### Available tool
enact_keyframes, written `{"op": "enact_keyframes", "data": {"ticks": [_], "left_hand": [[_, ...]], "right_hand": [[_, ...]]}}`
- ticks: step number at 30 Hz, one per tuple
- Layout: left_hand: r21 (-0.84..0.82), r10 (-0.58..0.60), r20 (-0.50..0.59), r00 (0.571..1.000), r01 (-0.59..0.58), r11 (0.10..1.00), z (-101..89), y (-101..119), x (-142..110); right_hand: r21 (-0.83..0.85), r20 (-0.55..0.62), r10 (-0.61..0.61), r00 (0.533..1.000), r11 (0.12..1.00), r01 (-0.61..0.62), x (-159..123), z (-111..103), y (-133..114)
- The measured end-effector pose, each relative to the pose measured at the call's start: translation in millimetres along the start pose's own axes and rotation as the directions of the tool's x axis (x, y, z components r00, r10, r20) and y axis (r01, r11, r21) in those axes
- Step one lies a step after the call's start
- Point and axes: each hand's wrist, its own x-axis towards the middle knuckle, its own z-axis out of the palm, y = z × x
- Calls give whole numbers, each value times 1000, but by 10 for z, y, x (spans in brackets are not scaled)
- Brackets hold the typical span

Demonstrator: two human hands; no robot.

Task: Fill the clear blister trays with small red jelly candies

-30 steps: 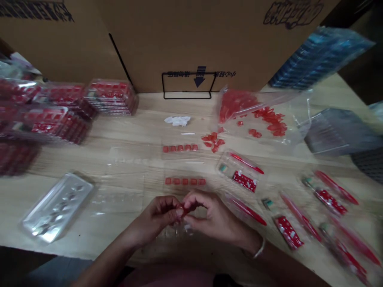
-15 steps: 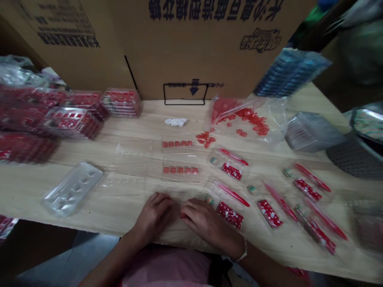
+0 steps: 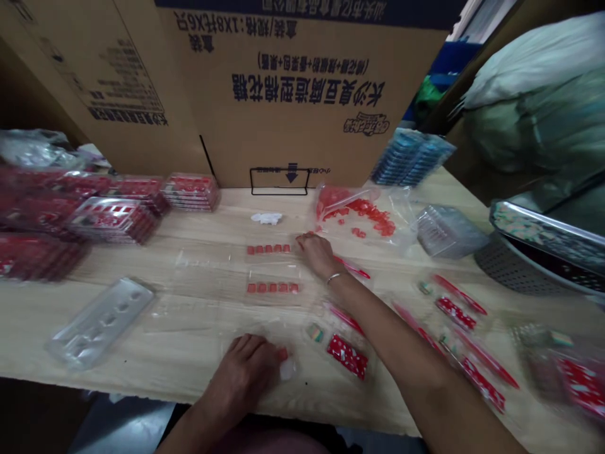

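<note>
Red and clear plastic goods, one lot, spread on a pale wood desk (image 3: 198,359).

Left grip (image 3: 241,372): mine, palm down near the desk's front edge, fingers curled toward a small clear plastic piece (image 3: 287,370) with a red bit (image 3: 282,354) at the fingertips. Whether closed on them, I cannot tell.

Right grip (image 3: 317,255): mine, arm stretched across the desk, fingers bent downward, tips just beside a row of red squares (image 3: 267,249). Whether holding anything, I cannot tell. Red stick (image 3: 352,268) running out from under the palm. Metal bracelet (image 3: 333,277) on the wrist.

Also present: second row of red squares (image 3: 273,287); plastic bag of loose red pieces (image 3: 359,215) beyond the fingertips; white tissue (image 3: 266,218); red printed packet (image 3: 347,356) right of my left grip; clear moulded tray (image 3: 99,321) to the left; stacked red packs (image 3: 190,192) at the back; cardboard box (image 3: 293,107) behind the desk.
</note>
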Motion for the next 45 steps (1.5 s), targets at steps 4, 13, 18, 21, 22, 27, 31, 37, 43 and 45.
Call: {"op": "enact_keyframes", "data": {"ticks": [4, 13, 18, 21, 22, 27, 31, 37, 43, 45], "left_hand": [[-195, -249, -144, 958, 220, 956, -157, -50, 22], [-903, -641, 248, 726, 414, 119, -89, 238, 265], [-910, -538, 327, 777, 413, 44, -45, 348, 83], [-875, -501, 399, 768, 483, 42, -62, 345, -3], [-860, -498, 425, 756, 509, 40, -70, 343, -27], [-779, -440, 564, 699, 628, -2, -111, 381, -181], [-763, -464, 632, 622, 604, -230, -75, 480, -339], [-775, -520, 621, 587, 561, -292, -13, 567, -411], [-807, -598, 373, 709, 566, 168, -88, 429, -357], [-649, -604, 71, 794, 497, 576, -85, 323, -328]], "right_hand": [[66, 28, -1, 1000, 998, 0, -4, 35, -124], [859, 296, -120, 948, 468, -209, -1525, 260, -537], [924, 297, -153, 943, 295, -243, -1840, 439, -516], [929, 228, -183, 956, 336, -157, -1953, 518, -564], [916, 182, -179, 967, 389, -100, -1996, 540, -596], [713, -150, -195, 969, 658, 243, -2239, 619, -745], [646, -202, -256, 945, 691, 325, -2399, 683, -755], [550, -276, -317, 907, 722, 420, -2422, 792, -782], [479, -177, -414, 893, 756, 446, -2137, 640, -728], [342, -98, -483, 870, 805, 485, -1976, 608, -658]]}}
